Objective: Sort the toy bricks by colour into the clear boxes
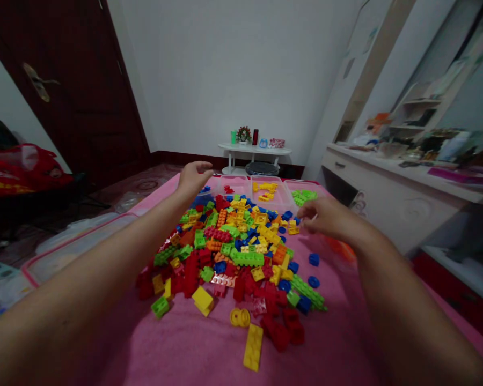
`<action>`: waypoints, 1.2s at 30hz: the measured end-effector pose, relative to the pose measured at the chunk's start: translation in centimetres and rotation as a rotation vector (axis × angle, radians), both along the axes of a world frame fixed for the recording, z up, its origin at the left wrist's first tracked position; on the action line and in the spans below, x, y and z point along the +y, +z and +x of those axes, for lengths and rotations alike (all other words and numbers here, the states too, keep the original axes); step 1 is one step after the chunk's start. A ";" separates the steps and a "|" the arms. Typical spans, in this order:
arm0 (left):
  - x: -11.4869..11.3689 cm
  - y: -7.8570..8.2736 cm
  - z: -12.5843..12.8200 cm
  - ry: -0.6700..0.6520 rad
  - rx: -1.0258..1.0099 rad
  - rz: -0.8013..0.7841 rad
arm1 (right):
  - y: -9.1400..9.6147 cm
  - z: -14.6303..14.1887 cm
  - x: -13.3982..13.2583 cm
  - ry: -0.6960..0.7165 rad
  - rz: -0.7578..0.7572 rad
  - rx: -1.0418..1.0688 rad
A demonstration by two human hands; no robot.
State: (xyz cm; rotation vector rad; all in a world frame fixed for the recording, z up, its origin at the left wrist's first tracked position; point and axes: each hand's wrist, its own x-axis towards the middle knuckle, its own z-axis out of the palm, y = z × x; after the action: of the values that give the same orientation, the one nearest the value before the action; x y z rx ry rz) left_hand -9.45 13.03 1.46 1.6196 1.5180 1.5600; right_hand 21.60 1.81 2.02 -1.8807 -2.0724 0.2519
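Pink blanket (185, 343) underneath, and on it a big heap of plastic bricks (233, 252): red, yellow, green, blue and orange, all jumbled together. The left hand (194, 177) is stretched far out, palm down, fingers loose and apart, hovering over the blue tray (207, 191) at the heap's far left corner. The right hand (326, 219) sits at the heap's right edge, fingertips bunched together just beside a small yellow brick (293, 229); I cannot tell whether they pinch anything.

Beyond the heap is a row of clear trays: the blue one, then the red tray (233, 185), the yellow tray (279, 199) and the green tray (309, 187), each with a few bricks of its colour. A couple of blue bricks lie loose to the right of the heap, and a long yellow brick (253, 347) lies nearest the camera.

Off to the left is a red bag (20, 171) whose yellow print is too blurred to read. A white table (254, 149) stands against the far wall.
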 end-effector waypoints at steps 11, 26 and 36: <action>-8.6 -4.8 7.1 -0.555 0.937 0.163 | -4.4 -1.9 0.2 0.059 -0.183 -0.296; -8.7 -4.9 6.1 -0.536 0.881 0.075 | -2.4 -2.3 -0.1 0.116 -0.189 -0.288; -8.7 -3.2 5.5 -0.753 -0.221 -0.478 | -2.0 -4.6 -2.5 0.092 -0.786 -0.051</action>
State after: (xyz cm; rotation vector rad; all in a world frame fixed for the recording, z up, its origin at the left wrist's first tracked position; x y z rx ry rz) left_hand -3.97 4.28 -1.71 1.4272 0.8976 0.8446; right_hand 17.04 -0.73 0.06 -2.1903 -2.2893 1.1976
